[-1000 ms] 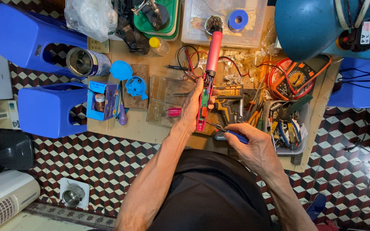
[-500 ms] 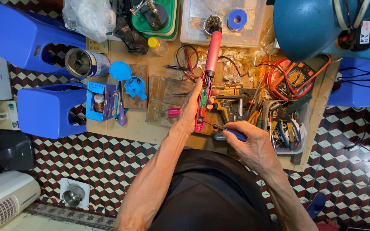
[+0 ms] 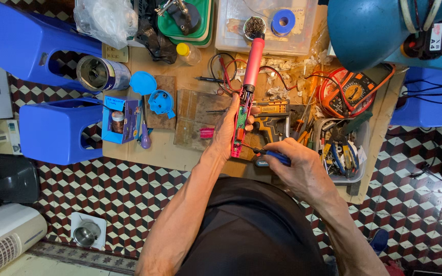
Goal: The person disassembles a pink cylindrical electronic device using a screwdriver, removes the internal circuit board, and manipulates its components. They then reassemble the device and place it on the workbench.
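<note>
The left hand (image 3: 229, 128) grips the long pink-handled device with exposed green circuit board (image 3: 246, 87) at table centre. The right hand (image 3: 303, 168) pinches a blue-handled screwdriver (image 3: 272, 156) at its 6 o'clock end. An orange multimeter (image 3: 351, 92) lies at 3 o'clock; a clear plastic tool tray (image 3: 356, 153) crowds 4 o'clock.

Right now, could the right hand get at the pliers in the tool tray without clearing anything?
Probably yes. The tool tray sits open-topped just beside the right hand, nothing between them, but that hand holds a blue-handled screwdriver, so it would need to set it down first.
</note>
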